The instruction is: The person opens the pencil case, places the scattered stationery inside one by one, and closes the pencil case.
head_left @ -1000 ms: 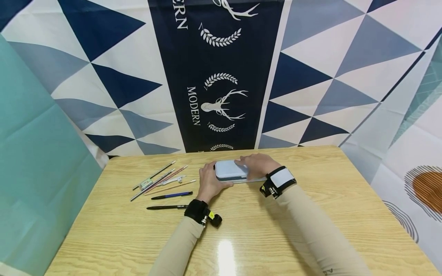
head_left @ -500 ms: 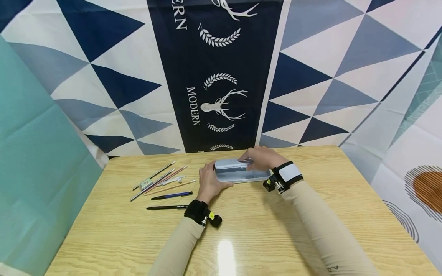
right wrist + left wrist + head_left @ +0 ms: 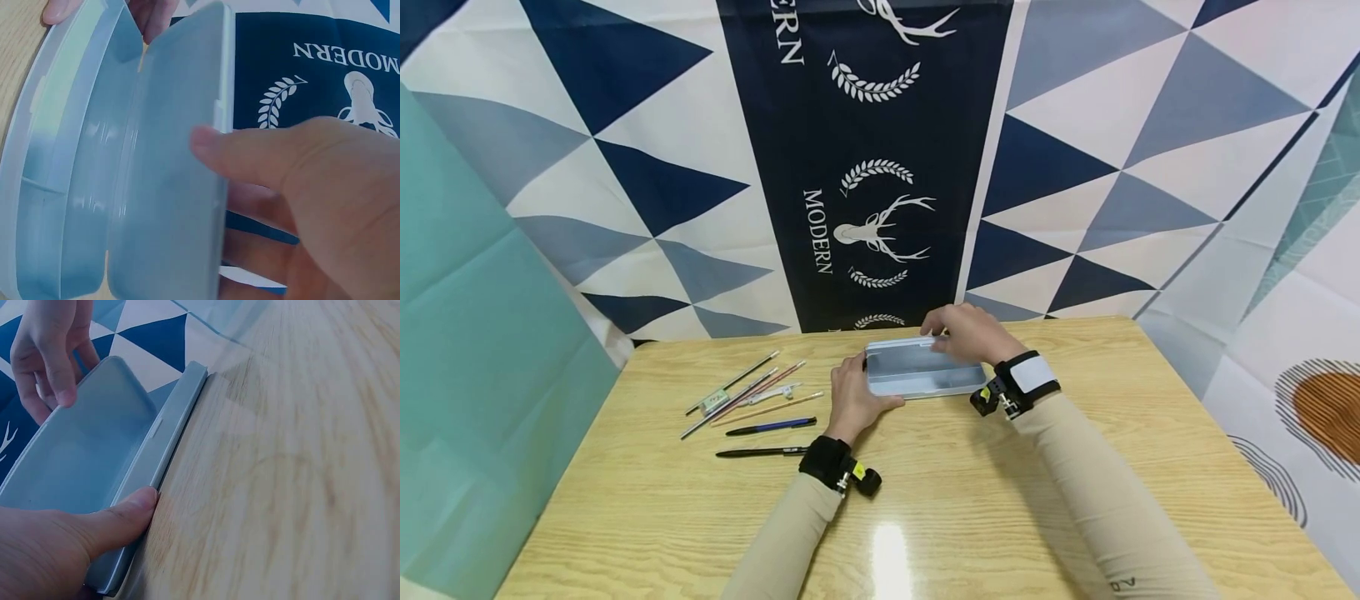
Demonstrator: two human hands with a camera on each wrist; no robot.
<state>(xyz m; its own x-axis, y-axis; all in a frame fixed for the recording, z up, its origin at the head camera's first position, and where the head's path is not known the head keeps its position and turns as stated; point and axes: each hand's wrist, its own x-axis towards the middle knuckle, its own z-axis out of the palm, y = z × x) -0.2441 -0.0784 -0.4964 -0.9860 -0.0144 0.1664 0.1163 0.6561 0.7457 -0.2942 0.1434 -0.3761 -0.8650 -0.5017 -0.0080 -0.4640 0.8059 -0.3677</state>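
Note:
A pale blue-grey plastic pencil case lies on the wooden table, its hinged lid raised and the base bare inside. My left hand grips the case's left end, thumb along the front rim. My right hand pinches the lid's free edge at the far side, thumb on the lid's inner face and fingers behind it. In the left wrist view the right hand's fingers curl over the lid's edge.
Several pens and pencils lie loose to the left of the case, with a blue pen and a black pen nearest me. A patterned cloth backdrop hangs right behind the table's far edge.
The case was shut with my right hand flat on top. That hand has moved back and lifted the lid wide. The left hand has stayed at the left end.

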